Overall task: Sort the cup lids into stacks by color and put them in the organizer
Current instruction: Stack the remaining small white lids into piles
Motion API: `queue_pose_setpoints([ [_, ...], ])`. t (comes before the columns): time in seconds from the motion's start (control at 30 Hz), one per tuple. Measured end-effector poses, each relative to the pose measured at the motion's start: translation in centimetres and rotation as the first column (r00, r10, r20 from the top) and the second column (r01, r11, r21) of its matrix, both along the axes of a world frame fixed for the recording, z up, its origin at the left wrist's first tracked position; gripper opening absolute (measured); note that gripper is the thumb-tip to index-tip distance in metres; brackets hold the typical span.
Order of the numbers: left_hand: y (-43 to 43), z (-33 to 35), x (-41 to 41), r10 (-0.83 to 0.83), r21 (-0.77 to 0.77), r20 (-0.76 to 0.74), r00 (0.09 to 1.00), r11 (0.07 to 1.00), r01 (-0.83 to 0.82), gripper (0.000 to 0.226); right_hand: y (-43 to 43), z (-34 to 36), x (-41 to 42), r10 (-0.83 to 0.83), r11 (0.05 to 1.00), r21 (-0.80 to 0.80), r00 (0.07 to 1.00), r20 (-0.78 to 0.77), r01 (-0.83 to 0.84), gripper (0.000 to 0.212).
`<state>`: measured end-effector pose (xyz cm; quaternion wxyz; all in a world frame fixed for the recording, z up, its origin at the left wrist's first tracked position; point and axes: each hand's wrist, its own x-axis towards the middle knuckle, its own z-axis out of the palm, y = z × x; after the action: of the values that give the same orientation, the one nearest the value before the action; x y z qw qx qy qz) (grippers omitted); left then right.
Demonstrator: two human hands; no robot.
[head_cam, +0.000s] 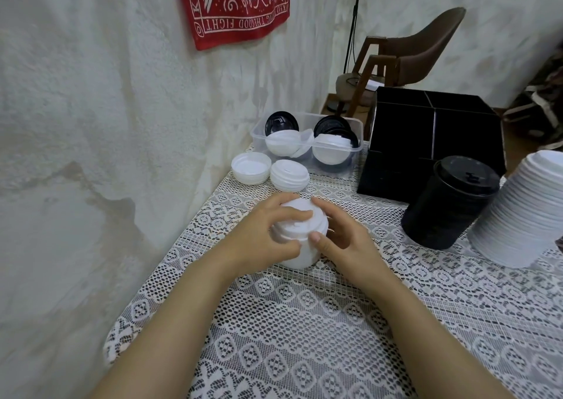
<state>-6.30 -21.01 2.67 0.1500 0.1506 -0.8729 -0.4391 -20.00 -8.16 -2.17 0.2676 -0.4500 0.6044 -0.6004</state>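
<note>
A white lace cloth covers the surface, which sits against a rough, stained whitewashed wall with a red printed bandana hanging on it. A brown chair leans in the back corner beside a thin black pole.

At the middle of the surface stands a white lid stack, dome side up, its long axis roughly upright. The left grip curls round its left side and the right grip round its right, thumb pressed on the front. Behind it sit two short white stacks, one rim-up and one dome-up. Further back, a clear tub holds mixed black and white lids at all angles. To its right is the black organizer, with a tall black lid stack and a tall white lid pile near it, both leaning.

The fingers hide much of the held stack, so its lid count is unclear. The tall white pile is cut off at the right edge, and the organizer's compartments are too dark to read
</note>
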Motion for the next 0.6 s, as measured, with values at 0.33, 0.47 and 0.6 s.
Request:
queue_pose_setpoints([
  [0.33, -0.3, -2.5, 0.1, -0.066, -0.230, 0.031, 0.997, 0.970, 0.072, 0.081, 0.0, -0.2, -0.2, 0.008, 1.000, 0.019, 0.999, -0.050, -0.007, 0.059],
  [0.47, -0.6, -2.5, 0.3, -0.045, -0.223, -0.023, 0.999, 0.974, 0.039, 0.078, -0.5, -0.1, -0.2, 0.017, 0.999, 0.030, 0.999, -0.027, -0.016, 0.062],
  [0.6, -2.1, -2.0, 0.5, 0.024, -0.215, -0.025, 0.999, 0.976, -0.029, 0.082, -2.3, 0.8, 0.1, 0.064, 0.997, 0.052, 0.998, -0.011, -0.064, 0.066],
])
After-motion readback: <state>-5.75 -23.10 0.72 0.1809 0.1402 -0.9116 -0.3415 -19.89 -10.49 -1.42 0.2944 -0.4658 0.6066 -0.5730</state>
